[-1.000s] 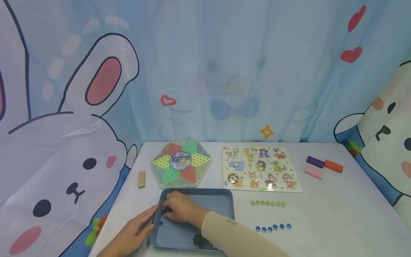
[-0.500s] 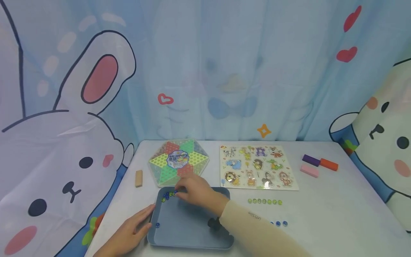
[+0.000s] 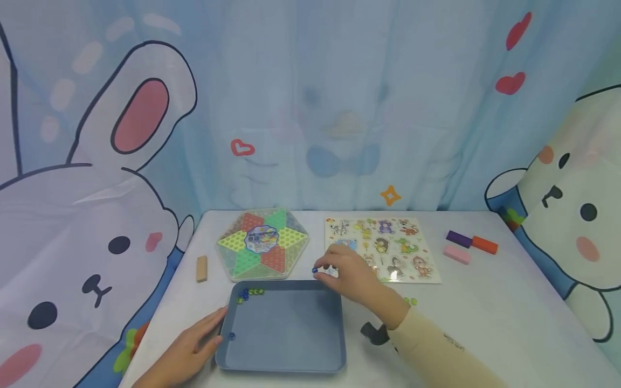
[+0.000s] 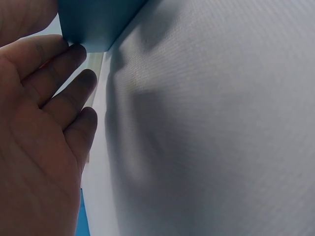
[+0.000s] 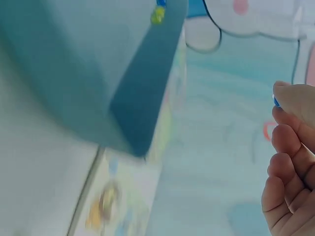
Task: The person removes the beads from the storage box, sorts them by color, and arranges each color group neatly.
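Note:
My right hand (image 3: 351, 272) pinches a small blue bead (image 3: 315, 270) between thumb and index finger, raised over the far right corner of the blue-grey tray (image 3: 291, 334). The right wrist view shows the blue bead (image 5: 276, 101) mostly covered by the fingertips. Along the tray's left side my left hand (image 3: 191, 345) rests with its fingers extended; in the left wrist view those fingers (image 4: 74, 96) reach to the tray wall (image 4: 93, 29). Inside the tray, several blue and yellow-green beads (image 3: 249, 292) gather at the far left corner, and one blue bead (image 3: 232, 336) lies by the left wall.
A hexagonal game board (image 3: 262, 245) stands behind the tray, and a wooden block (image 3: 201, 269) lies left of it. An animal puzzle board (image 3: 388, 250) is partly behind the right hand. Purple, orange and pink blocks (image 3: 457, 254) lie far right. Yellow-green beads (image 3: 413, 302) show beside the forearm.
My right hand has lifted a blue bead from the tray's far left corner and moved right, past the tray's far right corner. The left hand stays at the tray's side.

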### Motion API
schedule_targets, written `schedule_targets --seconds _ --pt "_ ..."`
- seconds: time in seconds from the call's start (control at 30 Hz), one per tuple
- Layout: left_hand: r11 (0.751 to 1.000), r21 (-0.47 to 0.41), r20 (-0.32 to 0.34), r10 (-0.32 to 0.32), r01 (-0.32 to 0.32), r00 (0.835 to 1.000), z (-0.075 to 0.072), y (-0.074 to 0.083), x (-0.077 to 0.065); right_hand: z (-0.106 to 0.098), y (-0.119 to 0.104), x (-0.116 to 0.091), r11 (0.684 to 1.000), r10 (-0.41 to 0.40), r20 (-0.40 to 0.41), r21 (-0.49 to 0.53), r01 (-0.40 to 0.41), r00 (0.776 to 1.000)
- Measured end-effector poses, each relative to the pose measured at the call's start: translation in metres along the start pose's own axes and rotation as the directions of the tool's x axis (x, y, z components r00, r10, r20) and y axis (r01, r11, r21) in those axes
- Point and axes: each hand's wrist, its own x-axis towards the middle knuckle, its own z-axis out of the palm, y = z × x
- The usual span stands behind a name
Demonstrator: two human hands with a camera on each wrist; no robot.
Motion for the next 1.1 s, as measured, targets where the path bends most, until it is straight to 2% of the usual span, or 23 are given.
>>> schedule_targets --seconds 0.17,0.3,0.47,0.63,0.83,0.97,1.1 --pt "1.0 0.0 -0.003 0.017 -0.017 1.0 0.0 0.002 0.0 -0.028 0.026 -0.029 0.996 0.067 -0.087 -0.053 -0.072 0.994" --pt "0.999 0.016 -0.011 0.035 -0.035 0.999 -0.001 0.003 0.0 -0.045 0.049 -0.057 0.978 0.175 -0.097 -0.095 -0.184 0.98" --pt "1.0 0.011 -0.005 0.023 -0.023 1.0 -0.002 0.004 0.0 -0.058 0.074 -0.096 0.943 0.296 -0.095 -0.127 -0.307 0.95" --pt "1.0 0.005 -0.013 0.022 -0.022 1.0 -0.002 0.004 -0.001 -0.067 0.092 -0.13 0.897 0.411 -0.062 -0.152 -0.416 0.909" --pt "0.999 0.013 -0.019 0.031 -0.03 0.999 -0.001 0.004 -0.002 -0.067 0.103 -0.165 0.826 0.549 0.038 -0.175 -0.536 0.835" --pt "1.0 0.01 0.001 0.026 -0.026 1.0 -0.003 0.005 -0.002 -0.065 0.108 -0.182 0.793 0.601 0.082 -0.188 -0.58 0.795" --pt "0.999 0.013 0.015 0.03 -0.03 0.999 -0.004 0.005 -0.001 -0.063 0.109 -0.193 0.772 0.63 0.115 -0.195 -0.605 0.768"
